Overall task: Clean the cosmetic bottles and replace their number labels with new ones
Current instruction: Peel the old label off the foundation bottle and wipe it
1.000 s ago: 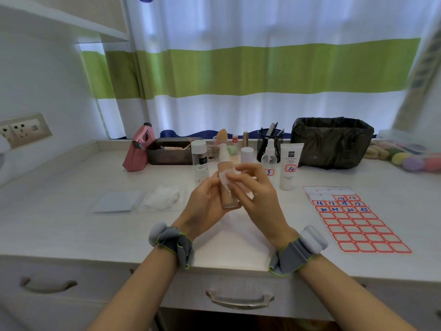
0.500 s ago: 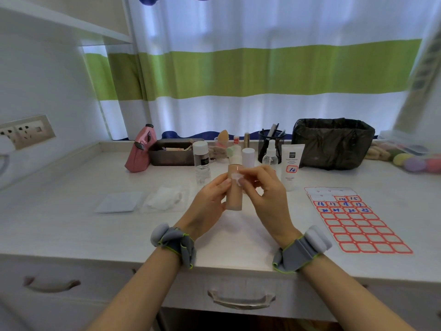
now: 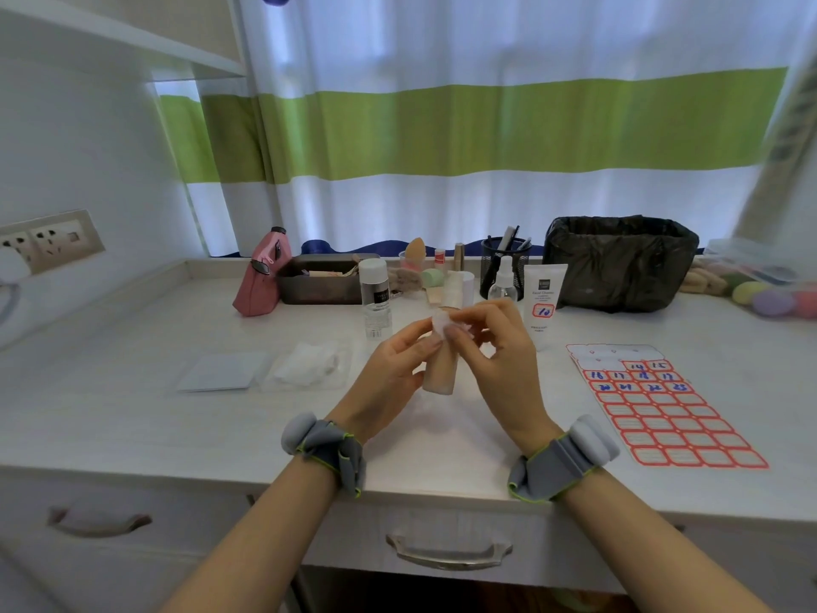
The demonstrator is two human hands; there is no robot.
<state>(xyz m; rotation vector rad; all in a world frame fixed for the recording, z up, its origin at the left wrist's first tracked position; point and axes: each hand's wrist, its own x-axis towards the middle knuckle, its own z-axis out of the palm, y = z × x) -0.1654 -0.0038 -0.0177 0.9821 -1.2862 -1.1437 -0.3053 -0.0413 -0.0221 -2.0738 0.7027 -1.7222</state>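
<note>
Upright, beige bottle (image 3: 438, 369) within left hand (image 3: 389, 373) fingers, right hand (image 3: 495, 360) fingers pinching white pad (image 3: 440, 323) against its top.

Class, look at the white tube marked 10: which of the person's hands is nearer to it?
The right hand. It sits just left of the white tube, almost beside it; the left hand is farther left, beyond the beige bottle it grips.

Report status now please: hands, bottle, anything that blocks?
Left hand grips beige bottle, upright above desk. Right hand pinches small white piece at bottle's top. Label sheet lies to the right. Nothing blocks.
</note>
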